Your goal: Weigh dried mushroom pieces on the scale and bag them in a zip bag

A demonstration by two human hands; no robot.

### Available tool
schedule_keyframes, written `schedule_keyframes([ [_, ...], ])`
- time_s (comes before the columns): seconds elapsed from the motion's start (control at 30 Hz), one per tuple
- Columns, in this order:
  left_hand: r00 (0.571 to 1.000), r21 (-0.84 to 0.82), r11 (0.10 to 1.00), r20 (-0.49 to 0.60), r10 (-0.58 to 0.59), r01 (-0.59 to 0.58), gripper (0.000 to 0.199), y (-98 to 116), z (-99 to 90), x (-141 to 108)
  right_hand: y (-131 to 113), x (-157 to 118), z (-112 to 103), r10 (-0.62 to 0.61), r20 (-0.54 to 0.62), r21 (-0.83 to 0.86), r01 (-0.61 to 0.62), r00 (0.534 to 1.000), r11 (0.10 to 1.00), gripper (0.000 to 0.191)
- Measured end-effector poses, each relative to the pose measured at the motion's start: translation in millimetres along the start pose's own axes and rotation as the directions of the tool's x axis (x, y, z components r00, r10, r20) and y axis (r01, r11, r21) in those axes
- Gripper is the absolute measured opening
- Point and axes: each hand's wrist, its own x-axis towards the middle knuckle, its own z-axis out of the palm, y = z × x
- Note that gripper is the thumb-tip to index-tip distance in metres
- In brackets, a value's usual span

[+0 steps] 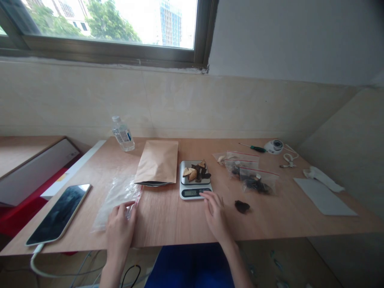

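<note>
A white kitchen scale (196,191) sits mid-table, with dried slices and dark pieces (196,171) heaped on its platform. Its small display is lit, but I cannot read the digits. My right hand (215,212) reaches the scale's front right corner, a fingertip touching the button area, holding nothing. On the left, my left hand (120,220) rests on the near end of a clear zip bag (115,196), fingers loosely bent over it. Behind the bag and left of the scale lies a brown kraft paper pouch (159,162), its mouth toward me. One dark dried piece (241,206) lies right of my right hand.
Several zip bags of dried pieces (256,182) lie right of the scale. Farther right are a screwdriver (258,149), a white camera (273,147) with its cable, and a white sheet (324,196). A water bottle (123,134) and a plugged-in tablet (60,214) are left.
</note>
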Motion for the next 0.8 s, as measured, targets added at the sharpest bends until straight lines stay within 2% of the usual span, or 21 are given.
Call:
schedule_keyframes([
  [0.13,0.995,-0.024,0.997,-0.063,0.072,-0.073,0.034,15,5.6,-3,-8,-2,7,-0.021,0.047,0.023,0.020,0.999,1.000,0.028],
  [0.23,0.981,-0.046,0.985,-0.110,0.158,-0.164,0.034,33,10.9,6,-3,-1,3,-0.009,0.008,-0.030,0.009,1.000,0.999,0.028],
  [0.33,0.967,-0.047,0.967,-0.066,0.247,-0.250,0.035,50,18.3,20,3,10,-3,-0.033,-0.029,-0.119,0.029,0.999,0.992,0.028],
  [0.43,0.951,-0.055,0.950,0.003,0.309,-0.309,0.034,60,26.6,32,6,33,0,-0.102,-0.010,-0.262,0.096,0.995,0.960,0.028],
  [0.6,0.949,0.023,0.950,0.058,0.310,-0.312,0.032,54,27.8,39,8,69,12,-0.176,0.044,-0.465,0.176,0.983,0.868,0.031],
  [0.7,0.957,0.099,0.953,0.080,0.278,-0.285,0.035,44,23.4,37,12,75,15,-0.205,0.108,-0.492,0.232,0.973,0.839,0.022],
  [0.8,0.957,0.165,0.948,0.150,0.247,-0.271,0.040,36,23.5,37,16,73,14,-0.228,0.136,-0.488,0.266,0.964,0.831,0.017],
])
